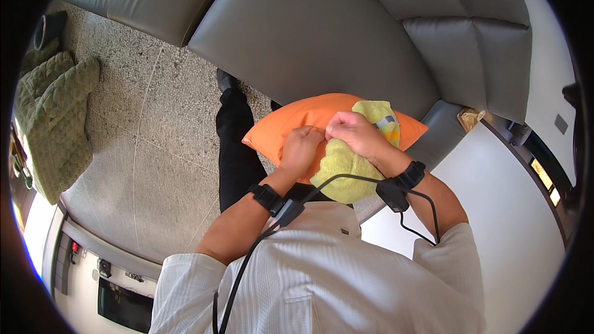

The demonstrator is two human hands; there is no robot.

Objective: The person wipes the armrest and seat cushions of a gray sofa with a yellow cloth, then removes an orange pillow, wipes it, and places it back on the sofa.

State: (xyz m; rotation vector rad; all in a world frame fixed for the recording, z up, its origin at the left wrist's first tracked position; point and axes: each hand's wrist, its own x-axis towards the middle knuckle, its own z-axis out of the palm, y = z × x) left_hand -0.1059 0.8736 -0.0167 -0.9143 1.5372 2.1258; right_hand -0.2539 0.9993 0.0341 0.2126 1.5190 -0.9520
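A plump orange cushion (pixel 271 132) rests across my lap. My left hand (pixel 298 149) pinches its smooth cover near the middle, thumb and fingertips together. Close beside it, my right hand (pixel 353 133) is closed around a yellow-green terry towel (pixel 348 174). Part of the towel hangs below the palm, and its grey-and-orange banded end sticks up past the knuckles over the cushion. The fingertips of both hands nearly meet on the cushion. What lies between the right fingertips is hidden.
A grey leather sofa seat (pixel 306 32) with back cushions (pixel 464 60) lies ahead. Black cables (pixel 246 264) run from wrist straps across my shirt. A green quilted cover (pixel 55 116) hangs at left above the speckled stone floor (pixel 125 102). A brown paper bag (pixel 469 118) sits at right.
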